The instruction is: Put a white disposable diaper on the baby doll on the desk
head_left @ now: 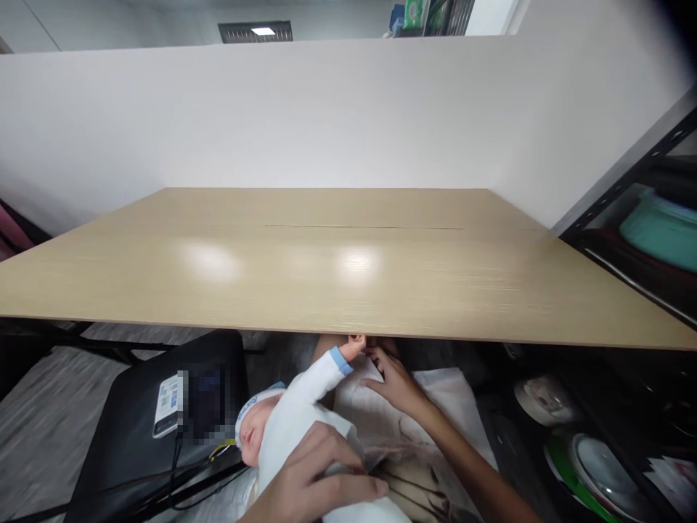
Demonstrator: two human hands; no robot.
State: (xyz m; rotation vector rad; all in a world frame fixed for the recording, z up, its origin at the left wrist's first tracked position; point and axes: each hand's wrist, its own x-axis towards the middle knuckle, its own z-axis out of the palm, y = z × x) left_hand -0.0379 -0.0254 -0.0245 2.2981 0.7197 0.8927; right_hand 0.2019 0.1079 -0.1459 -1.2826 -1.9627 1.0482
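A baby doll (305, 407) in white clothes with a blue cuff and a white-and-blue cap (260, 402) lies across my lap, head to the left. One of its arms reaches up to the table's front edge. Over its body, my left hand (321, 476) curls with bent fingers, the thumb pointing right. My right hand (395, 381) is just right of the doll's small hand, below the table edge. Its thumb and fingers are apart, over a pale cloth (446, 388) on my lap; some fingertips are hard to make out.
A light wooden table (305, 283) spans the view before a white partition (327, 116). At left stands a black chair (125, 407) bearing a white card-like item (166, 405) and cables. Dark shelving (647, 167) and a round, green-rimmed item (566, 465) are at right.
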